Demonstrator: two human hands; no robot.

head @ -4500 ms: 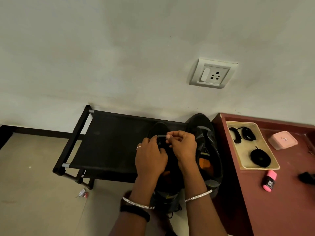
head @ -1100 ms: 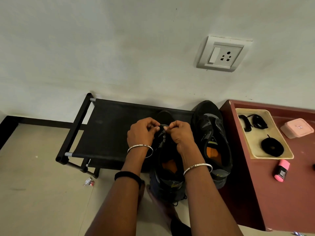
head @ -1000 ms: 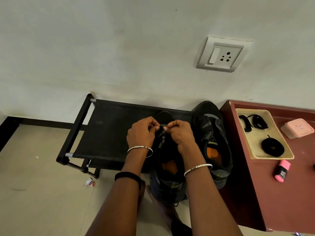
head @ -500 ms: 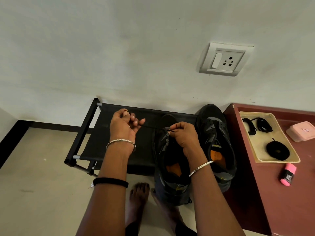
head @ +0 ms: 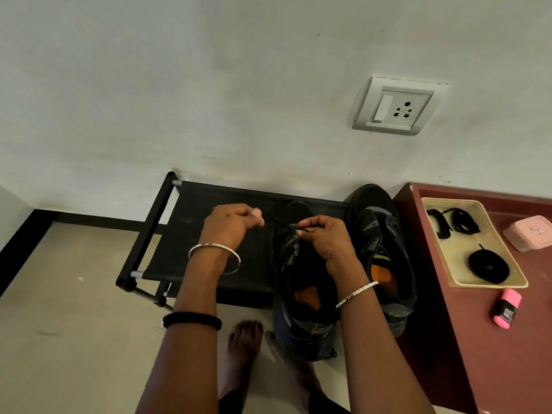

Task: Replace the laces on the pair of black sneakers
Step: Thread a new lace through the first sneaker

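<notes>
The grip of the left hand (head: 231, 225) is closed: thumb and fingers pinch a thin black lace (head: 277, 223) and hold it out to the left. The lace runs almost tight to the right hand (head: 325, 239), whose curled fingertips pinch it where it meets the eyelets of the near black sneaker (head: 301, 282). This sneaker stands on the black shoe rack (head: 194, 222), with its heel over the front edge. The second sneaker (head: 380, 252) is just beside it on the right, and no lace shows on it. I judge the lace light, soft and a little slippery, so it is best taken close to its end, with the other hand steadying the shoe at the eyelet row. The sneaker itself looks light, and stiff only at the sole. On the reddish table (head: 493, 354) to the right lies a shallow beige tray (head: 455, 252). In it are loose black laces (head: 464, 221) at the far end and one coiled black lace (head: 488, 265) at the near end. A closed pink box (head: 528, 236) stands beside the tray, and what it contains is hidden.
</notes>
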